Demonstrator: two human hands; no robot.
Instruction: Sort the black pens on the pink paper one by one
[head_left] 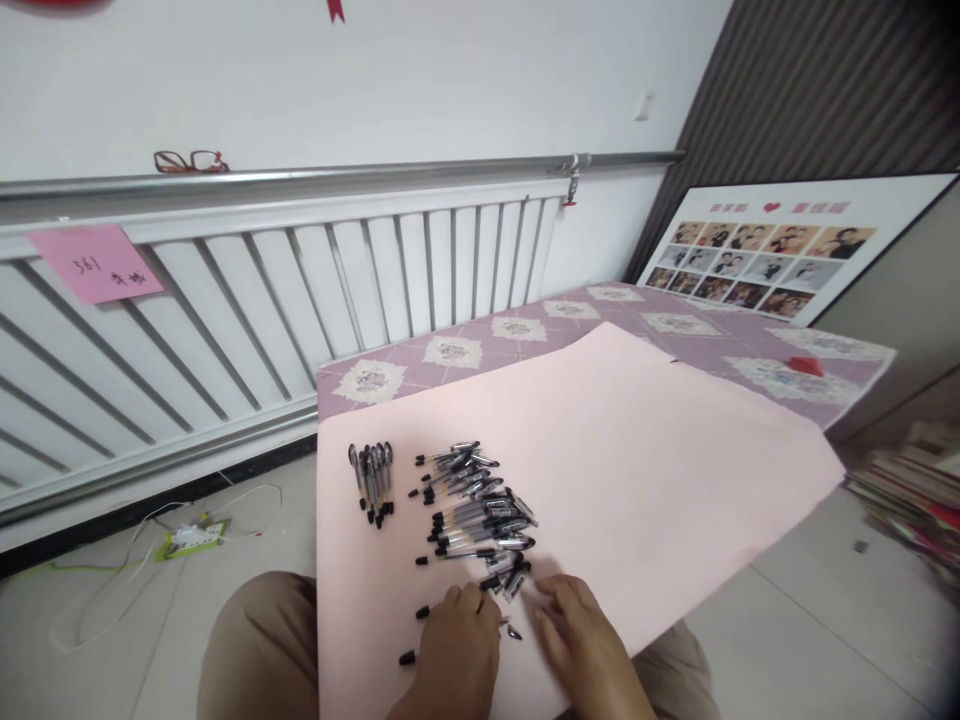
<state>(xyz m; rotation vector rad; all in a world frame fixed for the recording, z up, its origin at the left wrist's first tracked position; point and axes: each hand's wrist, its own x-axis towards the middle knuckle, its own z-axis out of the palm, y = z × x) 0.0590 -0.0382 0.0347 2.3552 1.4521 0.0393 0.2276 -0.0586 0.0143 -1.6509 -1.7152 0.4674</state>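
Black-capped pens (501, 512) heaped mid-frame. Left hand (461, 640) bottom centre, over pens; right hand (576, 625) beside it, fingers bent; both grips: can't tell.

Right of the spread pens (491, 512) blocking the way, the pink sheet (660, 450) offers wide bare room to pass

- 2 bare hands: the left hand (461, 640) and the right hand (576, 625), details of the nails too blurred to tell.
- 2 forearms, bare as far as they show, smooth in outline.
- Plain khaki-brown trousers with a matte look.
- Left trouser leg (255, 650): broad, rounded over the knee, past the left edge of the pink-covered table (637, 480).
- Right trouser leg (679, 670): same brown, a smaller part visible beyond the table's near right edge.
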